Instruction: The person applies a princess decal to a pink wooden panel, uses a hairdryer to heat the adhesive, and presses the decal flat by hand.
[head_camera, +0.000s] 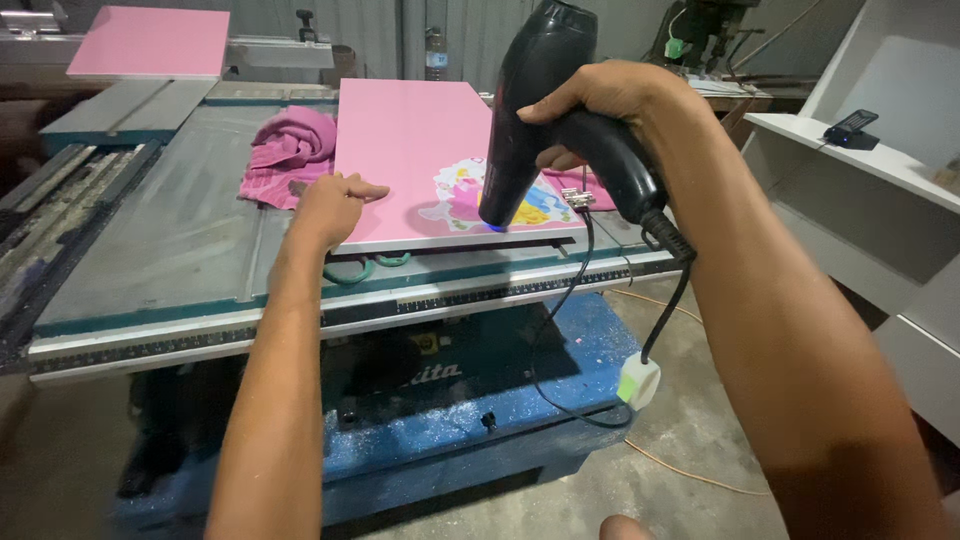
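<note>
While seen from above, looking down at two bare arms over a grey-green table (170, 230). Right hand (600, 100) wrapped tight around the handle of a black hair dryer (530, 110), grip fully closed, nozzle aimed down and almost touching a colourful cartoon sticker (462, 195). Sticker on the near right part of a flat pink panel (420, 140) lying at the table's centre. Left hand (330, 205) at the panel's 8 o'clock corner, grip loose, fingers resting flat on the pink edge, holding nothing. Crumpled pink cloth (290, 150) at 9 o'clock, touching the panel. Black cord (575, 300) hanging from the dryer over the table's front edge to a white plug (637, 380). Second pink panel (150, 42) far off at 11 o'clock. White shelf (850, 160) at 3 o'clock.
</note>
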